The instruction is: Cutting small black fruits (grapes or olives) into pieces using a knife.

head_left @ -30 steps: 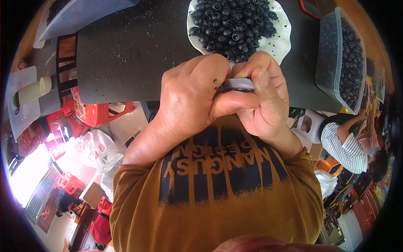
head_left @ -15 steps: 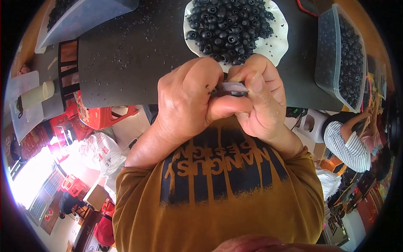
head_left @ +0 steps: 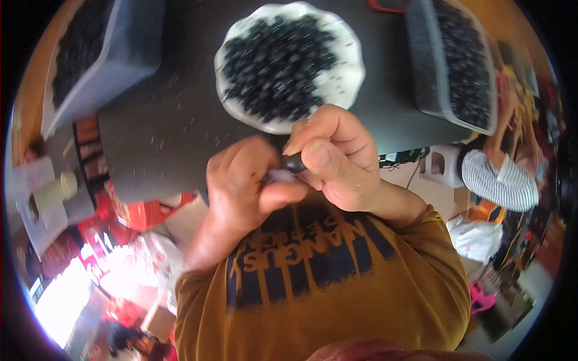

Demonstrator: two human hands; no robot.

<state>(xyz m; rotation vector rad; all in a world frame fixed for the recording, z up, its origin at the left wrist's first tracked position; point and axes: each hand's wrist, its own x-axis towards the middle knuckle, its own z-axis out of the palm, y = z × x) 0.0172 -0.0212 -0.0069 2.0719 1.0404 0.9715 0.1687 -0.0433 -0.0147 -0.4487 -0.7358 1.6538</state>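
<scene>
In front of my chest, my left hand (head_left: pixel 241 183) is closed on a thin, flat, greyish blade-like piece (head_left: pixel 280 176), blurred by motion. My right hand (head_left: pixel 340 162) pinches a small black round part (head_left: pixel 294 163) between thumb and fingers, close beside the blade-like piece. Whether the two touch is too blurred to tell. Just beyond the hands lies a white plate (head_left: pixel 346 84) with a wavy rim, heaped with many similar black parts (head_left: pixel 277 66).
Clear plastic bins stand on the dark table (head_left: pixel 180 114): a left bin (head_left: pixel 129 66) and a right bin (head_left: pixel 427 66), both holding black parts. Small black crumbs dot the tabletop. A red-edged object (head_left: pixel 386 6) lies at the far edge. A person in a striped top (head_left: pixel 497 177) sits at right.
My hands have drawn apart a little, and the black part now shows at my right fingertips. The whole view has shifted, with plate and bins lying lower and the plate further left.
</scene>
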